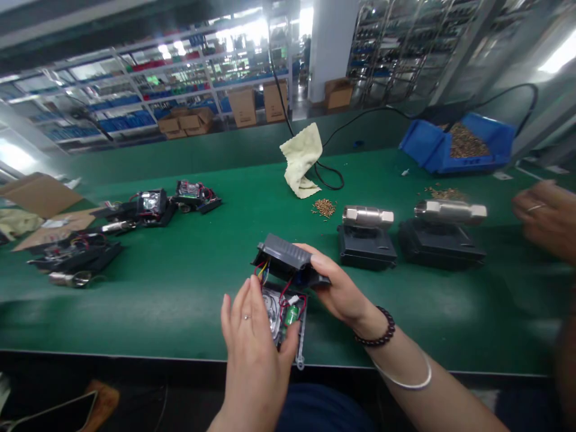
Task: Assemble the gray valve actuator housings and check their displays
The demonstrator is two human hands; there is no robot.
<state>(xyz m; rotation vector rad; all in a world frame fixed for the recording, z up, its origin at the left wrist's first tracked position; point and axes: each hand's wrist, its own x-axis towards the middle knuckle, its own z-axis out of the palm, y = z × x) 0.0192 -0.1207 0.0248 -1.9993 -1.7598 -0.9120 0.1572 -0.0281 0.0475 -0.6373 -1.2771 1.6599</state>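
Note:
My right hand (337, 288) grips a black plastic housing cover (285, 253), tilted up with ribs on its top face. Red, yellow and other thin wires run from beneath the cover to an open device base (272, 303). My left hand (256, 342) is closed around that base, fingers across its left side and thumb at the right, hiding much of it. A green cylindrical battery (291, 315) and a white connector (293, 300) show inside. To the right stand two closed black boxes (366, 247) (441, 245), each with a metal valve fitting on top.
Opened units with wiring (150, 207) lie on the left of the green table (180, 318). A screw pile (324, 208), a pale cloth (303, 159) and a cable (333, 177) are further back. A blue bin (418, 147) holds small screws. Another person's hand (546, 213) is at right.

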